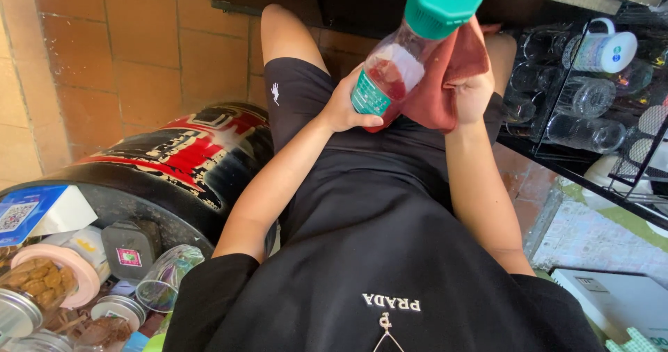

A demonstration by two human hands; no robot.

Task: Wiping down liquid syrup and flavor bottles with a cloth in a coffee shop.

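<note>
The left hand (346, 108) wraps the base of a clear plastic bottle with a green screw cap (403, 46), held tilted above the lap. The right hand (472, 91) presses a reddish-pink cloth (445, 81) against the bottle's side, fingers closed on the fabric. The slanted bottle could slip from the base-only grip and knock the glass jars (584, 115) on the black wire rack (640, 143) nearby.

A black wire rack (557, 150) on the right carries clear glasses (584, 96) lying on their sides and a white mug (607, 49), while a black drum (174, 178) at left bears jars (42, 282) and lidded tins (118, 310).
</note>
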